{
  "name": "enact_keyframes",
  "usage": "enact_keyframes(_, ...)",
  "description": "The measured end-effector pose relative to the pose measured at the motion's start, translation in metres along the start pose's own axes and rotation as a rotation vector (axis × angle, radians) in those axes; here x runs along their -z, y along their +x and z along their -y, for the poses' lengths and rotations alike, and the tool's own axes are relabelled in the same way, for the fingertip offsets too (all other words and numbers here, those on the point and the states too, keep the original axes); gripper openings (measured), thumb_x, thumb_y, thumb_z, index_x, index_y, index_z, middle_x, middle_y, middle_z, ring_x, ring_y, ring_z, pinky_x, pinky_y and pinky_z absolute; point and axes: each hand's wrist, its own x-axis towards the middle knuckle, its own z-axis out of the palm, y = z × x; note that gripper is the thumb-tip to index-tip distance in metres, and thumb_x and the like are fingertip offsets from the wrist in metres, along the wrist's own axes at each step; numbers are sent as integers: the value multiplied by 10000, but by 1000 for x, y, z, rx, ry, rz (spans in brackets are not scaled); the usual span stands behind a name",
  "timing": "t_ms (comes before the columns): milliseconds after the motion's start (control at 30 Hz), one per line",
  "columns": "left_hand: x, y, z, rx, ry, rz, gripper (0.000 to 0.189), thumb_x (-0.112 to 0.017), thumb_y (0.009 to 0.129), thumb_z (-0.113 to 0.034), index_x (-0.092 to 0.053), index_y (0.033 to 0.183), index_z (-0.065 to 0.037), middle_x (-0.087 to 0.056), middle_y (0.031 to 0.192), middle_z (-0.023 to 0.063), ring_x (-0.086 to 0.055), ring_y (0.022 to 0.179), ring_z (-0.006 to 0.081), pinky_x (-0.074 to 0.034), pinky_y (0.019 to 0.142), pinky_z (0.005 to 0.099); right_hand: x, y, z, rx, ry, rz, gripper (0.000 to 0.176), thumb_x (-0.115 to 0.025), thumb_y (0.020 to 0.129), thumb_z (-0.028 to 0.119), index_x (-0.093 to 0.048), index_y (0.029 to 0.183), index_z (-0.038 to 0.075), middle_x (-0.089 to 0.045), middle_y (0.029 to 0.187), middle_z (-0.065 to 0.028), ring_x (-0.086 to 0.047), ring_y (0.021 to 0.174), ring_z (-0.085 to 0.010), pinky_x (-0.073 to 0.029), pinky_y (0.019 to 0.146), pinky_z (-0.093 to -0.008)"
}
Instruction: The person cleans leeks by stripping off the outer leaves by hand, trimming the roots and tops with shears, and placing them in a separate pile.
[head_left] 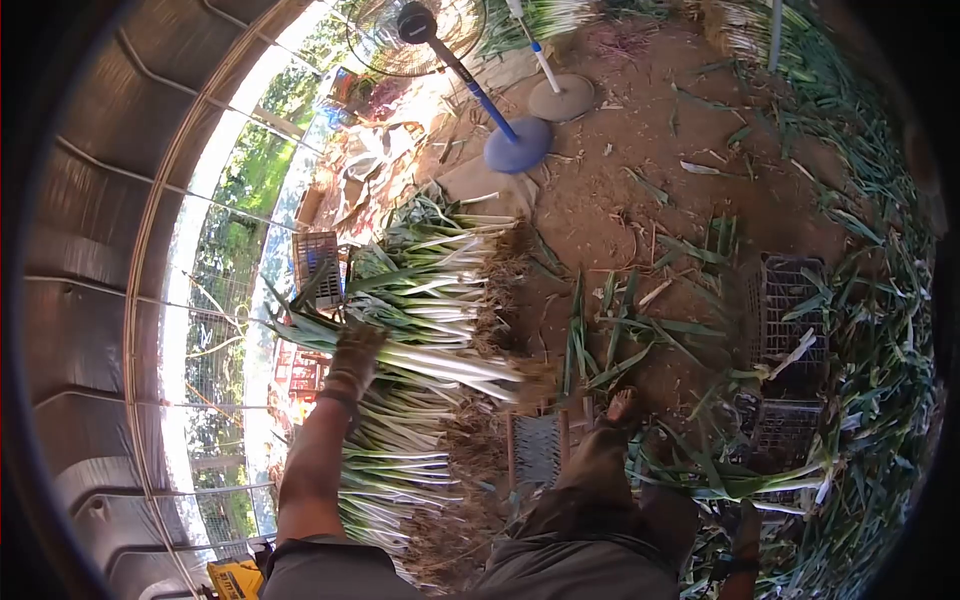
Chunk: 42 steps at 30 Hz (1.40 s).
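Observation:
My left hand (pixel 358 350), in a dirty work glove, is closed around a small bunch of leeks (pixel 440 362). Their white shanks and blurred roots point right, with the green tops to the left of my wrist. Under and around the bunch lies a long pile of leeks (pixel 430 280), root ends facing right. My right hand (pixel 738 525), dark-gloved, is low on the right beside a leek (pixel 740 488) with long green leaves and a pale end. Shadow hides its fingers, so I cannot tell whether it grips that leek.
A blue-based stand fan (pixel 518 145) and a pale round base (pixel 560 98) stand ahead. Dark plastic crates (pixel 790 310) sit at right, beside heaped leaves (pixel 870 400). A small metal-framed stool or rack (pixel 537 450) is by my legs. Loose leaves litter the dirt floor (pixel 620 180).

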Motion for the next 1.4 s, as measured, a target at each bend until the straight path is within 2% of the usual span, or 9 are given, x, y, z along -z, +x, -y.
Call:
enact_keyframes(67,-27,-10,8,92,27,-142,620,-782,683,-157,-597,1274,-181,-632,1206,43,-570,1165,288,-400,1053,455,-7,-16,-7,-11,81,80,409,-491,1013,390,-627,1188,47,-669,1093,-80,-620,904,-120,-506,755,-299)
enact_keyframes(133,-44,-5,-21,359,-60,487,500,-731,749,-161,-616,1235,-172,-669,1129,73,-643,1046,286,-516,887,433,-35,-53,27,-161,75,85,486,-471,1014,438,-610,1272,51,-703,1040,-50,-576,858,-79,-463,703,-263)
enact_keyframes(200,-72,8,-82,177,-287,517,358,-681,822,-179,-639,1176,-147,-695,1018,116,-690,908,287,-558,749,424,-47,-67,33,-138,107,110,560,-457,1008,476,-538,1392,77,-725,949,7,-541,778,-59,-413,633,-230)
enact_keyframes(433,25,65,-382,-561,-763,447,369,-636,865,-261,-636,1214,-141,-683,1133,164,-660,1041,344,-524,882,453,-63,-79,35,-167,303,101,452,-547,971,421,-577,1311,125,-674,1039,-32,-570,686,-100,-473,553,-231)
enact_keyframes(633,128,121,-550,-821,-871,592,379,-651,855,-349,-673,1192,-178,-708,1095,130,-669,1006,355,-530,889,438,-20,-71,-15,-223,199,-224,514,-503,1006,395,-555,1353,20,-633,1264,-105,-562,1164,-174,-441,980,-316)
enact_keyframes(700,150,121,-586,-768,-698,590,357,-668,850,-357,-689,1163,-187,-701,1107,139,-668,1005,357,-527,891,445,-6,-23,-116,3,95,-364,479,-618,921,415,-636,1253,70,-692,1108,-94,-629,987,-184,-494,857,-330)
enact_keyframes(800,167,130,-653,-967,-667,561,344,-634,872,-398,-659,1156,-204,-701,1087,138,-658,984,396,-529,838,491,14,-9,-72,-183,371,-447,453,-605,918,417,-681,1176,53,-716,1014,-79,-642,887,-174,-507,771,-335)
enact_keyframes(1067,185,131,-860,-999,-617,566,341,-627,883,-386,-647,1156,-183,-687,1103,168,-644,1029,396,-520,864,505,76,90,-82,-253,451,-833,408,-629,900,347,-664,1119,5,-715,932,-149,-665,829,-331,-506,779,-407)
enact_keyframes(1400,175,98,-1022,-771,-715,630,601,-729,815,-317,-495,1338,-137,-675,1131,207,-647,1047,397,-514,881,468,94,192,-99,-158,691,-892,580,-623,923,472,-592,1179,-47,-694,994,-233,-670,923,-369,-499,836,-436)
